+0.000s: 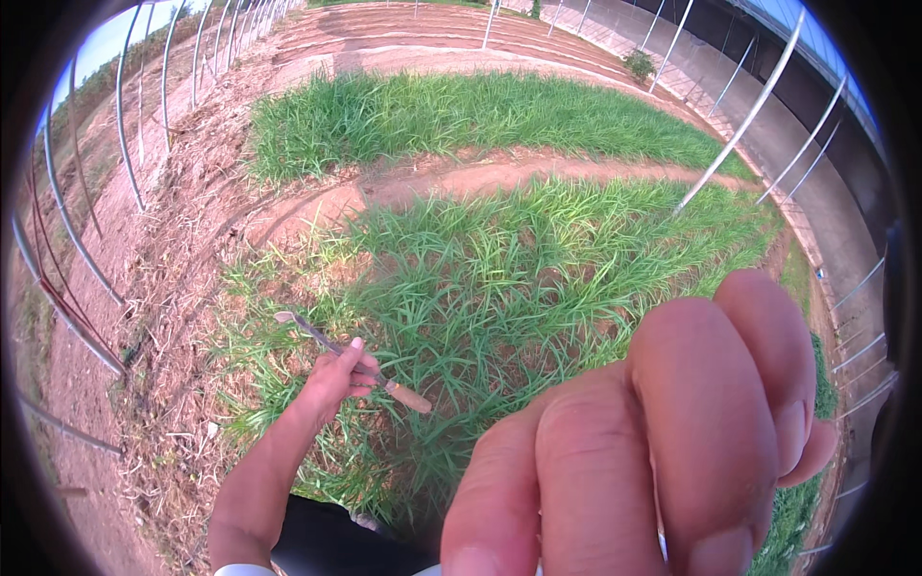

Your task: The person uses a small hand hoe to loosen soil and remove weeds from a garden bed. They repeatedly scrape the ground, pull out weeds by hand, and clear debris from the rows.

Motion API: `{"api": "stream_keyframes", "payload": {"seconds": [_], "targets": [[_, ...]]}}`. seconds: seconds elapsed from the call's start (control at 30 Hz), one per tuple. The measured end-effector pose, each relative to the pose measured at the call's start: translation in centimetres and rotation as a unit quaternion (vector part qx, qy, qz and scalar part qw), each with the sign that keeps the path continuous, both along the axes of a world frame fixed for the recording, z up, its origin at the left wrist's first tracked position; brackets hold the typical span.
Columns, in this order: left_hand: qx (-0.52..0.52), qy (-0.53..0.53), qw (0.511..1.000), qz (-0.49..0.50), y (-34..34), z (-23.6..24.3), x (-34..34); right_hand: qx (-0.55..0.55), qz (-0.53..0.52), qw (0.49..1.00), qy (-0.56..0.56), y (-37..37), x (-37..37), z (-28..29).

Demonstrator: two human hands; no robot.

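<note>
My left hand (341, 377) is closed round the metal shaft of a hand tool (408, 396). Its short wooden handle sticks out to the right, and the narrow metal part runs up and left to a small bent end; the exact kind does not show. Below the tool stand green, grass-like leaves (451, 317). Very large in the lower right, my right hand (653, 432) is raised near the camera with its fingers curled. Whatever those fingers may hold is hidden.
Dry stalks and bare soil (173, 384) lie to the left, along curved metal poles (72, 230). Beyond a dirt path (461, 178) grows a second green strip (461, 110). A slanted pole (744, 120) rises at the right, before a concrete strip (826, 211).
</note>
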State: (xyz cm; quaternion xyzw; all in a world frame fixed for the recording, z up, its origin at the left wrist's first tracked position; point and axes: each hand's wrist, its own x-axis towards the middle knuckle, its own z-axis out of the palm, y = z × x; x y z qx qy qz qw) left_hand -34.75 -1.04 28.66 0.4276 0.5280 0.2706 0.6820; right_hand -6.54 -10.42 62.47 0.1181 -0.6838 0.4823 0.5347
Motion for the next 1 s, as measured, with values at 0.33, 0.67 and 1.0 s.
{"api": "stream_keyframes", "payload": {"seconds": [0.33,0.67,1.0], "targets": [[-0.005,-0.02,1.0,0.004,0.3,-0.7,0.4,0.009,-0.02,0.999,-0.031,-1.5,0.5,1.1],[0.004,-0.029,0.999,-0.016,0.6,-1.0,0.9,0.005,-0.012,0.999,-0.042,-2.2,0.2,1.2],[-0.006,0.006,1.0,0.027,0.1,-0.1,0.8,-0.013,0.046,0.996,-0.072,-3.0,-2.1,-1.3]]}}
